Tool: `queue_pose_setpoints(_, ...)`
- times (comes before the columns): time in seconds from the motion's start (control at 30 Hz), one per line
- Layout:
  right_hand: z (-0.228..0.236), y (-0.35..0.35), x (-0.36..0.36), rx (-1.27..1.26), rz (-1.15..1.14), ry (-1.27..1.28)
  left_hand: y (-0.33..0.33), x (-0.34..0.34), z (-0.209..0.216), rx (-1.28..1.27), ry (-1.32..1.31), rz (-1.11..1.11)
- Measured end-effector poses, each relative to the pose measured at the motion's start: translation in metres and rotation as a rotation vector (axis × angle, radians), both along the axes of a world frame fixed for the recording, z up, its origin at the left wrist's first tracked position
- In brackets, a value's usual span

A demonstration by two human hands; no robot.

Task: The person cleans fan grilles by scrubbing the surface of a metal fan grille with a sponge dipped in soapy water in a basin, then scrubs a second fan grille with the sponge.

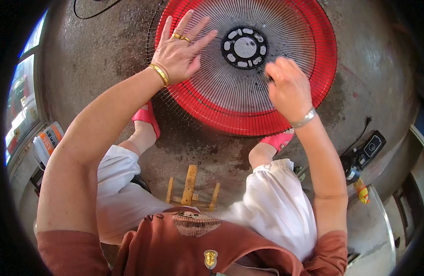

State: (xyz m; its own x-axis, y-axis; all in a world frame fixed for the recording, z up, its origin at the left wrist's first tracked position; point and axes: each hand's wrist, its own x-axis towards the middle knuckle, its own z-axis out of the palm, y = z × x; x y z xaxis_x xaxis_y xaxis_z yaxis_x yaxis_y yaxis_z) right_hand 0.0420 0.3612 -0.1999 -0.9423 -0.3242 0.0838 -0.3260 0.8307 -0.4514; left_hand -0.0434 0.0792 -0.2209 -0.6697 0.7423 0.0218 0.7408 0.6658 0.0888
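A round black wire fan guard [245,87] lies over a wide red basin [326,50]. At its middle is a black hub plate with several slots and a pale round centre [245,47]. My left hand [177,53], with gold rings and a gold bangle, is over the left part of the guard, fingers spread and holding nothing. Whether it touches the wires I cannot tell. Just right of and below the hub, my right hand [289,87] is closed and slightly blurred. A small dark bit shows at its fingers, too hidden to name.
My feet in pink slippers [152,120] stand on either side of the basin's near edge. Between my legs is a wooden stool frame [189,184]. A black device with a cord [372,146] lies on the wet concrete floor at the right. An orange-and-white package [48,140] stands at the left.
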Motion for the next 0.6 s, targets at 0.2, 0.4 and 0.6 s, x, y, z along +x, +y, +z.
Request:
queue_pose_setpoints(0.2,-0.013,-0.009,0.001,-0.191,-0.132,0.067,-0.001,-0.001,-0.007,0.019,-0.025,0.006)
queue_pose_setpoints(0.4,0.031,0.028,0.023,0.045,-0.064,-0.199,-0.004,0.000,-0.004,0.003,-0.027,0.012)
queue_pose_setpoints(0.6,0.020,0.056,0.041,-0.219,-0.205,-0.013,-0.001,-0.003,-0.002,0.041,-0.023,-0.012)
